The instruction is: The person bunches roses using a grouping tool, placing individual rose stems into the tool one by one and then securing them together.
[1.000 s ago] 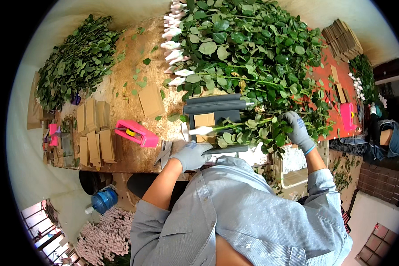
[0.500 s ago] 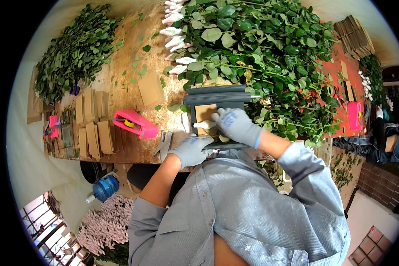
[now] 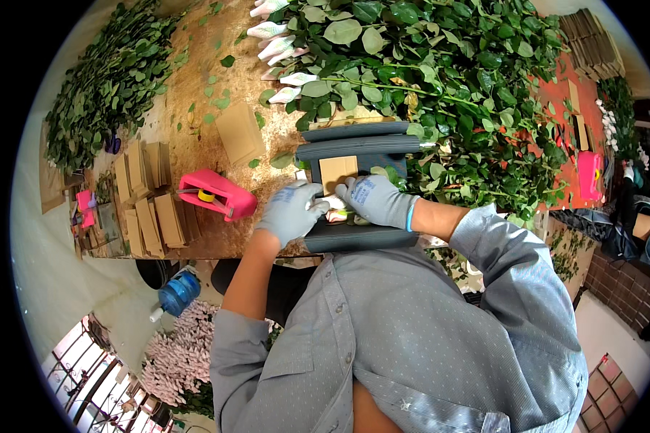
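Both my hands wear grey gloves and work over a dark grey padded stand (image 3: 361,238) at the table's front edge. My left hand (image 3: 290,211) is at the stand's left side, its fingers curled toward the middle; whatever they pinch is hidden. My right hand (image 3: 379,200) is closed, with its fingertips at a small flower bud (image 3: 337,210) that shows white, pink and green between the hands. The hands partly cover this bud. Just beyond the fingers, a tan cardboard piece (image 3: 337,170) lies on the stand. Leafy stems (image 3: 426,169) reach the stand's right side.
A pink stapler-like tool (image 3: 224,193) lies left of my left hand, beside folded cardboard pieces (image 3: 152,224). A loose cardboard sheet (image 3: 240,134) is farther back. Long leafy stems with white-wrapped heads (image 3: 267,30) fill the back right. Another leafy pile (image 3: 108,86) is far left.
My left hand has moved up and left from the stand's front edge, uncovering its front pad. My right hand has shifted slightly nearer. More of the cardboard piece shows, and the whole view has shifted.
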